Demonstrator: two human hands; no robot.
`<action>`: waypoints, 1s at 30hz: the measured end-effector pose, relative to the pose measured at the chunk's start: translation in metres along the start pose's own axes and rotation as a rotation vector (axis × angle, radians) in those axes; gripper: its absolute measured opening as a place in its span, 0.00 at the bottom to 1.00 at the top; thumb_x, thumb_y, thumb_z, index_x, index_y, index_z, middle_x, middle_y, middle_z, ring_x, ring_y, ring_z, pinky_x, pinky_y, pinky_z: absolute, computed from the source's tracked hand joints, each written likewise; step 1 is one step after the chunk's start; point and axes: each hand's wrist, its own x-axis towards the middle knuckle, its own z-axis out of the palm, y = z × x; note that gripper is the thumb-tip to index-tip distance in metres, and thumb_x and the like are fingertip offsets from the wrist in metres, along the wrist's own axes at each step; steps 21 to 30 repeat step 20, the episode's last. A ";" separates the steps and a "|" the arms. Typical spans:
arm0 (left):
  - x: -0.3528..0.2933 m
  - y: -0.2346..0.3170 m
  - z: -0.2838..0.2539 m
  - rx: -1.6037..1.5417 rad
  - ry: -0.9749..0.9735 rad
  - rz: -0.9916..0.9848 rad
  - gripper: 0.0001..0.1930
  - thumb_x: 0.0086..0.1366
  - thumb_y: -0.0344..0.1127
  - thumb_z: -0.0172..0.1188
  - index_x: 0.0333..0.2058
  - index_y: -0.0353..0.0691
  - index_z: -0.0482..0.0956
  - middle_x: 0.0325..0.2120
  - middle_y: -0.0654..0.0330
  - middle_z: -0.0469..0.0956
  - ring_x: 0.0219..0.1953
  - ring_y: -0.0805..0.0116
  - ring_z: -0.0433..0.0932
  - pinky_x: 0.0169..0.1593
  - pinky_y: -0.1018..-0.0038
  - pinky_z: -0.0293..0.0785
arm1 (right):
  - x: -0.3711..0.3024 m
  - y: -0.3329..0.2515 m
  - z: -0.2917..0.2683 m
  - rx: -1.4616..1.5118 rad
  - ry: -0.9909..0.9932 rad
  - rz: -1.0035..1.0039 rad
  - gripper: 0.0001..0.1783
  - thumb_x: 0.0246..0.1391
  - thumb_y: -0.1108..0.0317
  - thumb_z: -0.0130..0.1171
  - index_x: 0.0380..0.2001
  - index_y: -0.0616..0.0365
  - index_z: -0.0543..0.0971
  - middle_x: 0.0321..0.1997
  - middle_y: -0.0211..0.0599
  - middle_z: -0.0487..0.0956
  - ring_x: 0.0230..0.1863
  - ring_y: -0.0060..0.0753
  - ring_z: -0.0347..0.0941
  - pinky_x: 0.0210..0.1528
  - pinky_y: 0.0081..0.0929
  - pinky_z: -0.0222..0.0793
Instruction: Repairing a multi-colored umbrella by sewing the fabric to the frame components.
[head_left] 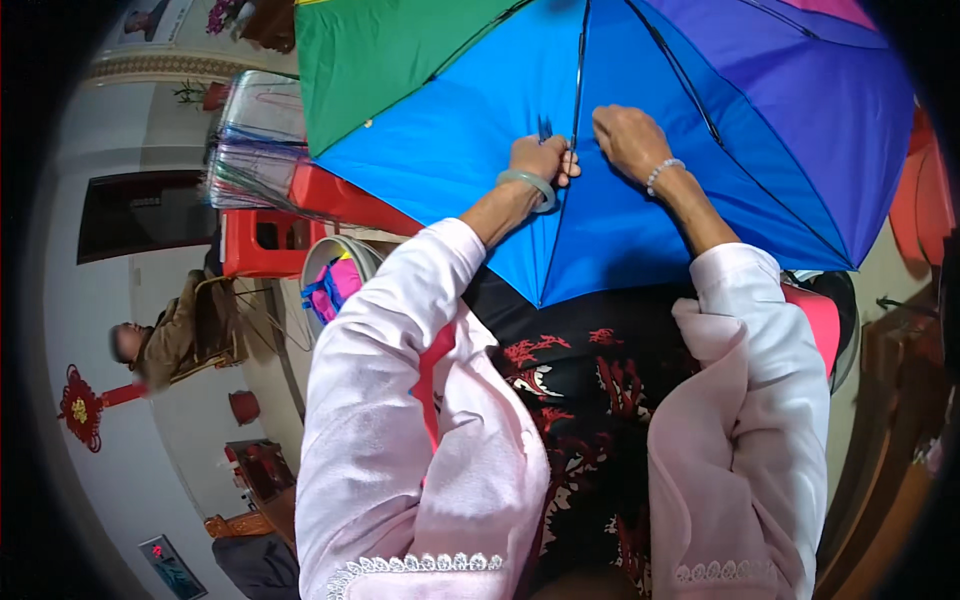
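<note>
An opened umbrella (680, 200) with green, blue and purple panels spreads across my lap, its inner side with dark ribs facing me. My left hand (540, 160) is closed on a bunched fold of the blue fabric beside the middle rib (580, 80); a small tuft of cloth sticks up above the fist. To the right of that rib, my right hand (630, 143) is held over the blue panel with its fingers curled together. Whatever it pinches, if anything, is too small to make out. A bangle circles my left wrist and a beaded bracelet my right.
On the left, a red plastic stool (262, 245) bears a bundle of thin wire-like rods (258, 140). Near my left forearm stands a bucket (372, 258) holding colourful cloth. Farther left, a person (175, 325) sits on a chair. A red stool (922, 200) is at the right.
</note>
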 end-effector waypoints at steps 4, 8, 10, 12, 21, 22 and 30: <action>0.013 -0.005 -0.015 -0.067 -0.071 -0.041 0.10 0.58 0.31 0.50 0.26 0.27 0.70 0.21 0.52 0.74 0.19 0.65 0.74 0.16 0.76 0.66 | 0.008 -0.019 -0.035 1.144 0.018 0.529 0.08 0.52 0.67 0.50 0.26 0.62 0.71 0.23 0.40 0.75 0.23 0.34 0.74 0.21 0.27 0.72; 0.014 -0.001 -0.012 -0.086 -0.097 -0.070 0.10 0.59 0.31 0.50 0.26 0.28 0.70 0.20 0.52 0.74 0.19 0.65 0.74 0.16 0.77 0.66 | 0.003 -0.014 -0.056 1.449 -0.018 0.449 0.08 0.52 0.67 0.52 0.29 0.61 0.70 0.20 0.32 0.73 0.18 0.18 0.71 0.17 0.13 0.70; 0.015 -0.001 -0.010 -0.124 -0.093 -0.078 0.09 0.58 0.30 0.49 0.24 0.28 0.69 0.18 0.52 0.73 0.17 0.66 0.73 0.15 0.77 0.65 | -0.003 -0.015 -0.066 1.357 -0.086 0.484 0.07 0.51 0.67 0.52 0.28 0.61 0.70 0.19 0.32 0.73 0.18 0.19 0.70 0.17 0.14 0.69; 0.015 -0.001 -0.010 -0.172 -0.083 -0.090 0.07 0.56 0.27 0.49 0.22 0.29 0.68 0.15 0.53 0.72 0.14 0.68 0.72 0.12 0.78 0.63 | -0.007 -0.019 -0.072 1.195 -0.198 0.545 0.07 0.50 0.68 0.52 0.25 0.60 0.71 0.18 0.32 0.73 0.17 0.21 0.70 0.15 0.16 0.68; 0.017 -0.005 -0.012 -0.094 -0.085 -0.103 0.11 0.57 0.34 0.52 0.27 0.28 0.71 0.21 0.52 0.74 0.19 0.66 0.74 0.18 0.77 0.67 | -0.005 -0.007 0.008 -0.231 -0.064 0.279 0.08 0.43 0.63 0.57 0.23 0.56 0.77 0.28 0.39 0.79 0.29 0.42 0.76 0.30 0.42 0.71; 0.017 -0.005 -0.012 -0.094 -0.085 -0.103 0.11 0.57 0.34 0.52 0.27 0.28 0.71 0.21 0.52 0.74 0.19 0.66 0.74 0.18 0.77 0.67 | -0.005 -0.007 0.008 -0.231 -0.064 0.279 0.08 0.43 0.63 0.57 0.23 0.56 0.77 0.28 0.39 0.79 0.29 0.42 0.76 0.30 0.42 0.71; 0.017 -0.005 -0.012 -0.094 -0.085 -0.103 0.11 0.57 0.34 0.52 0.27 0.28 0.71 0.21 0.52 0.74 0.19 0.66 0.74 0.18 0.77 0.67 | -0.005 -0.007 0.008 -0.231 -0.064 0.279 0.08 0.43 0.63 0.57 0.23 0.56 0.77 0.28 0.39 0.79 0.29 0.42 0.76 0.30 0.42 0.71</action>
